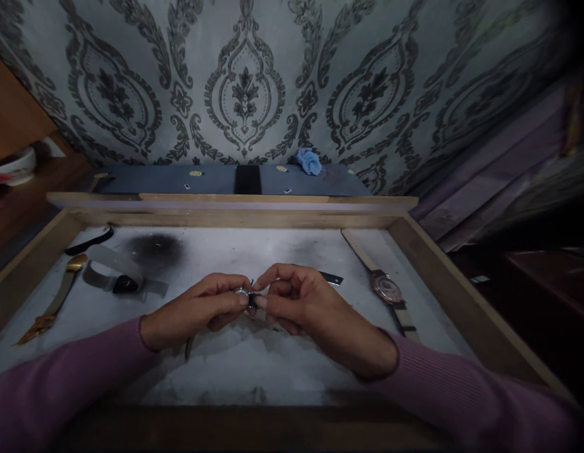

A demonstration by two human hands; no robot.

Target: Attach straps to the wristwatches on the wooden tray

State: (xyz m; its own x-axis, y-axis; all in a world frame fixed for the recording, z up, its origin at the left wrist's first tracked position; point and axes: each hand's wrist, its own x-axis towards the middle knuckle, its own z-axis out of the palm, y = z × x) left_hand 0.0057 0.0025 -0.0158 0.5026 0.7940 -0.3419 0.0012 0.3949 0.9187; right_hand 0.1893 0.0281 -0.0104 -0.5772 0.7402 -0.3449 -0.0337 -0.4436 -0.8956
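Both hands meet over the middle of a white-bottomed wooden tray. Between the thumb and fingers of my left hand (209, 303) is a small silver watch (242, 292), its round face partly covered by the fingers. The fingertips of my right hand (298, 296) pinch the dark part at the watch's right edge, where a band joins the case. A dark strip hangs below my left hand, and its link to the watch is hidden. Behind my right hand a dark flat tool with a metal end (332, 277) lies on the tray bottom.
On the left lie a gold watch (58, 302), a grey-banded watch (126, 283) and a black strap (91, 240). A large brown watch (386, 288) lies at the right. Beyond the tray's rim (235, 218) are a blue cloth (309, 162) and a black object (247, 180).
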